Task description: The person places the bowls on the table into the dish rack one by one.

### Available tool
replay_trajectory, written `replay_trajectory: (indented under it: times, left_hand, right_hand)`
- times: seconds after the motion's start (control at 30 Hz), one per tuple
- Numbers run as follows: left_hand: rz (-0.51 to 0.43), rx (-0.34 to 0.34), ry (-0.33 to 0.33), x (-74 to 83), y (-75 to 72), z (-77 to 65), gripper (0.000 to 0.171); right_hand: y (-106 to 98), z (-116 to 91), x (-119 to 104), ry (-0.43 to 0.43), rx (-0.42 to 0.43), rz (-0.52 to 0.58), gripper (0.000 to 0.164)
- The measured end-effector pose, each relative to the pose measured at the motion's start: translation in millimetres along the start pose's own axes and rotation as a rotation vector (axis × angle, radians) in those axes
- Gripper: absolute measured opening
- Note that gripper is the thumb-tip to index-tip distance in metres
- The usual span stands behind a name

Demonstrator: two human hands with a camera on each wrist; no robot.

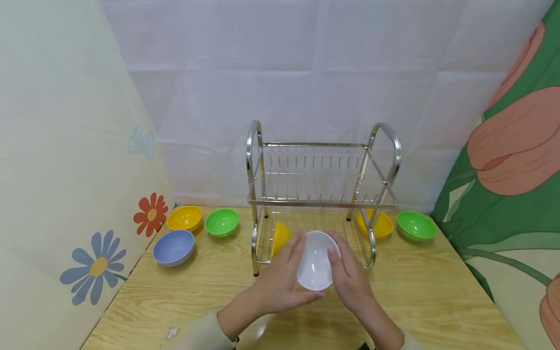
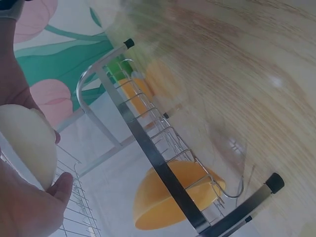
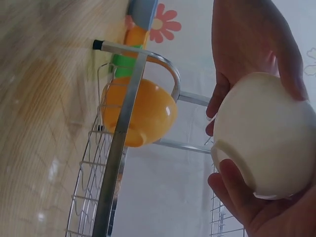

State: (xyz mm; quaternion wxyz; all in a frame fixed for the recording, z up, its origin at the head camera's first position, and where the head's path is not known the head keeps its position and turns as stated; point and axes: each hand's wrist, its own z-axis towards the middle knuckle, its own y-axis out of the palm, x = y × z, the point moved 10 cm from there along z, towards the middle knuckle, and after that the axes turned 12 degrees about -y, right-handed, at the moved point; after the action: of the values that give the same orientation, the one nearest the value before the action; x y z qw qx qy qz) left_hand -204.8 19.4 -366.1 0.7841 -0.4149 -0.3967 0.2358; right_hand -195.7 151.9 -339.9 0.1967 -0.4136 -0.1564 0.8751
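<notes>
Bowl [image 1: 316, 262], white and glossy, sits squarely between the left hand [image 1: 284, 279] and the right hand [image 1: 350, 277], and both have hold of it! Left fingers line one side, thumb stretched low; the right thumb laps over the rim, and the opening leans toward the head camera. Just beyond the hands stands the metal rack [image 1: 321, 203], and low inside it, past the left fingers, a yellow bowl [image 1: 280, 238] is propped on edge. Tight quarters! Playing this well, I'd say, means clearing the rack's front rail [image 2: 159, 167] and that yellow wall, sharing the load evenly, and lifting the right thumb only once the base has firm support. Those smooth sides could slip. Over to the wrists: the head view gives us the hollow, but the right wrist view shows the underside, right fingertips tucked by the foot ring [image 3: 243, 165]. And the left wrist view opens up far more of the yellow bowl, partly covered by the left hand from above.
</notes>
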Motion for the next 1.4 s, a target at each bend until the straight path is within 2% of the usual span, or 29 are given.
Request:
replay_trajectory:
  times: [0.17,0.37,0.63,0.8,1.07,1.4]
  left_hand:
    - [0.01,-0.046,-0.036,-2.8,5.3,-0.5,0.118]
    - [0.03,-0.084,-0.047,-3.4,6.3,-0.8,0.114]
    - [0.036,-0.06,-0.061,-11.0,-7.3,4.0,0.097]
    - [0.018,-0.006,-0.059,-19.4,-23.4,4.7,0.084]
    - [0.032,0.072,-0.064,-37.4,-50.3,4.0,0.075]
    - [0.063,0.224,-0.028,-65.0,-106.4,4.0,0.069]
  right_hand:
    - [-2.5,1.8,-3.5,-0.051,-0.003,-0.111,0.037]
    - [-6.1,5.3,-6.7,-0.101,-0.015,-0.203,0.037]
    - [-11.1,9.3,-4.5,-0.1,-0.047,-0.26,0.037]
    - [-14.1,12.8,-3.9,-0.123,-0.059,-0.312,0.037]
    - [-14.6,19.1,-1.6,-0.142,-0.088,-0.388,0.037]
    - [-6.3,26.3,17.6,-0.1,-0.16,-0.431,0.04]
